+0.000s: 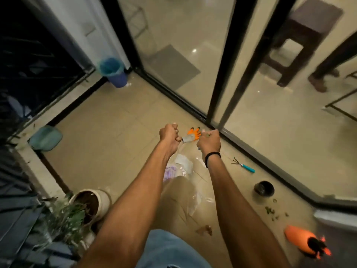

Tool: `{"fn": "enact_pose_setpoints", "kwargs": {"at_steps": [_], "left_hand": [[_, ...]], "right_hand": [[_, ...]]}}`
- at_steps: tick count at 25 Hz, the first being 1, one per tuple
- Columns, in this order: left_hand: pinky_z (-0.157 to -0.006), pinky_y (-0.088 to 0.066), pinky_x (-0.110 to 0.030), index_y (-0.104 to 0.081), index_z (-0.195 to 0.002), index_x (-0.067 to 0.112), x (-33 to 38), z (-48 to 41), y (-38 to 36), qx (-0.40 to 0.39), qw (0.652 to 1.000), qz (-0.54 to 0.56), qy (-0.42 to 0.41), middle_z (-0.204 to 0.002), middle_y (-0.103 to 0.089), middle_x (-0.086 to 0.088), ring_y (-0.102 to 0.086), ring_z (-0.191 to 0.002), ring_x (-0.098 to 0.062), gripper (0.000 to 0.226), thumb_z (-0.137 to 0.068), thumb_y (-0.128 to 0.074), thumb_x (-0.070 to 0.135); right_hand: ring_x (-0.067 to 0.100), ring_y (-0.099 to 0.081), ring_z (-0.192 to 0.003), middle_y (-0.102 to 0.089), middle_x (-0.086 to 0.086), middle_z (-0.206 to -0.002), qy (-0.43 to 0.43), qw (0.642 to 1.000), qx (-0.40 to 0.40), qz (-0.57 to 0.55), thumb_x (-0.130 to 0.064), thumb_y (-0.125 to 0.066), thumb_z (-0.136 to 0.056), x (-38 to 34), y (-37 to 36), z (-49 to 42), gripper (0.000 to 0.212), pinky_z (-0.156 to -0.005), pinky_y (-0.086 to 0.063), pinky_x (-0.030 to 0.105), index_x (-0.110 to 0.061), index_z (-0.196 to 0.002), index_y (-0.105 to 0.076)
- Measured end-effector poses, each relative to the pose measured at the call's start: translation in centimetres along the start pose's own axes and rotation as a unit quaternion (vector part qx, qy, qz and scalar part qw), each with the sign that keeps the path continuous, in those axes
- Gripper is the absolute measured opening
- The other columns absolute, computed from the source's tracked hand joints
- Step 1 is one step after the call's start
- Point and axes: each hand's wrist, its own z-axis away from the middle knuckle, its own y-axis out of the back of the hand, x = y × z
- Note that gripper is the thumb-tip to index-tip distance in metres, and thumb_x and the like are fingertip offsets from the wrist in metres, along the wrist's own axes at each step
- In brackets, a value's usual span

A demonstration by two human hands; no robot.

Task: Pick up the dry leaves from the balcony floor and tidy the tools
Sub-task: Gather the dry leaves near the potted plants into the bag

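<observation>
Although the balcony floor (108, 132) looks mostly bare, leaf collecting seems to be in hand. A clear plastic bag (181, 192) hangs between the arms, and the left hand (170, 136) and right hand (209, 144) have their fingers curled, apparently gripping its mouth. The next move calls for lowering it toward the hand rake (244, 165) and the leaf scraps (270, 210) near the door track.

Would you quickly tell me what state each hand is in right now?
Left hand: closed, gripping the rim of the clear plastic bag.
Right hand: closed, gripping the bag's other side.
</observation>
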Motion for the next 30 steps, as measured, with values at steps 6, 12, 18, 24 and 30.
{"fn": "enact_pose_setpoints", "kwargs": {"at_steps": [6, 12, 18, 24, 30], "left_hand": [[-0.037, -0.014, -0.018, -0.044, -0.069, 0.017, 13.3, -12.5, 11.0, 0.066, 0.99, 0.127, 0.004, -0.058, -0.029, 0.002, -0.017, -0.033, -0.007, 0.028, -0.088, -0.035, -0.002], [-0.036, -0.017, -0.019, -0.046, -0.07, 0.017, 30.7, -31.5, 20.3, 0.059, 0.989, 0.137, -0.007, -0.054, -0.03, 0.003, -0.02, -0.036, -0.008, 0.025, -0.089, -0.039, 0.003], [-0.036, -0.018, -0.02, -0.047, -0.071, 0.015, 44.7, -39.6, 27.9, 0.103, 0.986, 0.129, 0.004, -0.057, -0.032, 0.001, -0.022, -0.035, -0.008, 0.023, -0.091, -0.041, 0.005], [-0.038, -0.02, -0.024, -0.044, -0.071, 0.016, 56.0, -53.7, 29.4, 0.099, 0.984, 0.148, 0.028, -0.059, -0.033, 0.001, -0.024, -0.039, -0.009, 0.022, -0.09, -0.039, 0.007], [-0.045, -0.022, -0.024, -0.049, -0.075, 0.017, 61.6, -73.5, 29.4, 0.099, 0.976, 0.185, 0.064, -0.056, -0.037, 0.004, -0.026, -0.043, -0.009, 0.022, -0.095, -0.041, 0.012]], "right_hand": [[0.014, -0.04, -0.046, -0.039, 0.003, -0.065, 0.007, 0.99, -0.133, -0.037, -0.018, -0.051, -0.099, -8.4, -20.0, -0.6, 0.021, -0.043, -0.037, 0.025, -0.012, -0.081, -0.041], [0.01, -0.025, -0.044, -0.028, 0.001, -0.062, -0.03, 0.971, -0.205, -0.121, -0.01, -0.044, -0.101, -19.5, -45.0, -5.3, 0.031, -0.039, -0.027, 0.02, -0.016, -0.072, -0.034], [0.007, -0.028, -0.042, -0.034, 0.001, -0.066, -0.108, 0.945, -0.262, -0.164, -0.003, -0.047, -0.098, -30.3, -62.0, -5.6, 0.025, -0.039, -0.029, 0.022, -0.015, -0.079, -0.037], [0.009, -0.032, -0.049, -0.04, 0.003, -0.071, -0.171, 0.927, -0.268, -0.197, 0.001, -0.047, -0.094, -37.3, -78.3, -12.8, 0.011, -0.041, -0.03, 0.021, -0.009, -0.089, -0.048], [0.009, -0.032, -0.051, -0.043, 0.001, -0.067, -0.238, 0.908, -0.256, -0.231, 0.003, -0.044, -0.092, -38.0, -93.9, -24.4, 0.016, -0.043, -0.031, 0.018, -0.007, -0.101, -0.053]]}}
